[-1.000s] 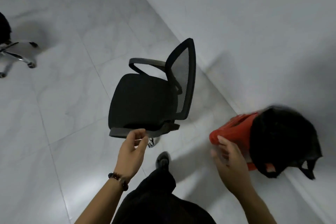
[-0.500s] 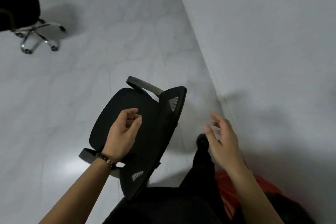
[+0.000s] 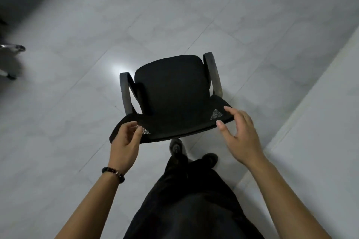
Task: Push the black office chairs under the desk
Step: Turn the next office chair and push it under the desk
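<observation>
Black chair [image 3: 172,91] backrest at both hands [image 3: 124,141], open tiles [image 3: 77,112] ahead.

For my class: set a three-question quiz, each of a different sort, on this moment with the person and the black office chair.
1. True or false: both hands are at the top edge of the black office chair backrest.
2. Which wrist wears the beaded bracelet? A left, B right.
3. Fill in: the right hand has its fingers ___ rather than closed around the backrest.

Key: 1 true, the left hand included; 2 A; 3 spread.
</observation>
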